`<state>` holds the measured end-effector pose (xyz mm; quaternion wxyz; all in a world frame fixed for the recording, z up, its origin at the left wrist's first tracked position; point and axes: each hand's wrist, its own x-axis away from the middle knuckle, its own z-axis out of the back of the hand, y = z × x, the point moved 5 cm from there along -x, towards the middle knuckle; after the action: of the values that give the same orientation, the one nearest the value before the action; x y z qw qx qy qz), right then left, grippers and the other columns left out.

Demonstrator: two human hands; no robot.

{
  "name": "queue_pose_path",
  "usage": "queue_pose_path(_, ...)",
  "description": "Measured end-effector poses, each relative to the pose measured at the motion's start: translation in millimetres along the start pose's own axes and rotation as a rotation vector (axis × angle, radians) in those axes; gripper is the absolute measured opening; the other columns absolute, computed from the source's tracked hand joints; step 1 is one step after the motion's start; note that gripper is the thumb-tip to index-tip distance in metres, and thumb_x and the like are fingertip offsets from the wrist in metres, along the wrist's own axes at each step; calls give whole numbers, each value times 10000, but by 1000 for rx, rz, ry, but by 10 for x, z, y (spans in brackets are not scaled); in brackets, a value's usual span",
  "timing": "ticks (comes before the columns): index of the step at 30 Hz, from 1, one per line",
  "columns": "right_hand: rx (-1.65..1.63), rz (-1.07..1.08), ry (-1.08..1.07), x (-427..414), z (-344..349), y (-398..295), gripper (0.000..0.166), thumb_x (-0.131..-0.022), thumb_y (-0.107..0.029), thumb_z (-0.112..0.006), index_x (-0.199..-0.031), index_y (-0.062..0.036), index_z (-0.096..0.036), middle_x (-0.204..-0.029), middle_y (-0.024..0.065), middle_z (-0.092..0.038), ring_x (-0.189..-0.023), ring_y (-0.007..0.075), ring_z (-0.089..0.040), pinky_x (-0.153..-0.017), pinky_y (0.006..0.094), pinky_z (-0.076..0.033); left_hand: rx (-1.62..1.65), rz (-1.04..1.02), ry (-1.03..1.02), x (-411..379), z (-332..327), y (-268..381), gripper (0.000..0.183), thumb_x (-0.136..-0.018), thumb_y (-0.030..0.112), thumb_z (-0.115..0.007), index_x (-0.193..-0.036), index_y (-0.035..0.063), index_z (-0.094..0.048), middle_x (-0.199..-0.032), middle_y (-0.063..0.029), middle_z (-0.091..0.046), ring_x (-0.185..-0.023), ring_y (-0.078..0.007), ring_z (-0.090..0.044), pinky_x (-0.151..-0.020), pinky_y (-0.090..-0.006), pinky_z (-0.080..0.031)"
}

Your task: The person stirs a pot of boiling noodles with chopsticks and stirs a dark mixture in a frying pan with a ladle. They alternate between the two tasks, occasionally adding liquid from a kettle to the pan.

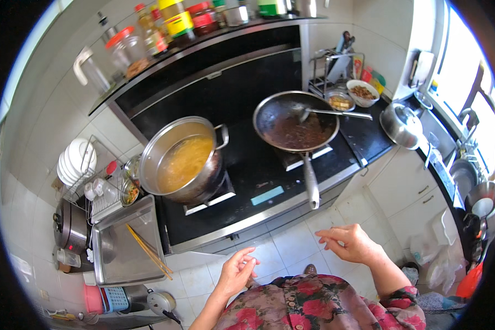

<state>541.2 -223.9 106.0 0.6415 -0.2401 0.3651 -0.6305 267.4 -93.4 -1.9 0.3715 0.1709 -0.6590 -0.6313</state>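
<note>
My left hand (237, 272) is held in the air before my body, fingers loosely curled and apart, holding nothing. To its right, my right hand (346, 243) hovers below the wok's handle, also holding nothing. On the left burner stands a large steel pot (208, 177) with yellowish liquid in it. A wok (286, 142) with dark sauce sits over the right burner, and a metal ladle (338, 112) rests in it, its handle across the rim. Neither hand touches the cookware.
A steel tray (123, 264) with wooden chopsticks (146, 249) lies left of the stove (231, 222). Plates (76, 161) stand in a rack behind it. Right of the wok are a white bowl of food (363, 93), a glass bowl (340, 101) and a lidded steel pot (401, 126).
</note>
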Motion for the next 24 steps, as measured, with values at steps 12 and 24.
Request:
queue_pose_path(12, 234, -64, 253, 188, 1376, 891, 211, -839, -17, -586, -1032, -15, -673, -834, 164, -653, -749, 333, -653, -677, 389, -540, 60, 58, -171, -1210, -1348, 275, 523, -1011, 261, -543, -1437, 2, -385, -1263, -152, -568, -816, -166, -675, -590, -245, -516)
queue_pose_path(24, 1008, -160, 490, -1128, 2270, 1971, 346, -817, -29, -615, -1163, -22, -624, -1103, 137, -615, -1034, 320, -596, -891, 417, -476, 843, 365, -345, -2108, -1750, 499, 293, -999, 292, -554, -1206, 94, -490, -1090, -129, -655, -899, -254, -690, -720, -373, -591)
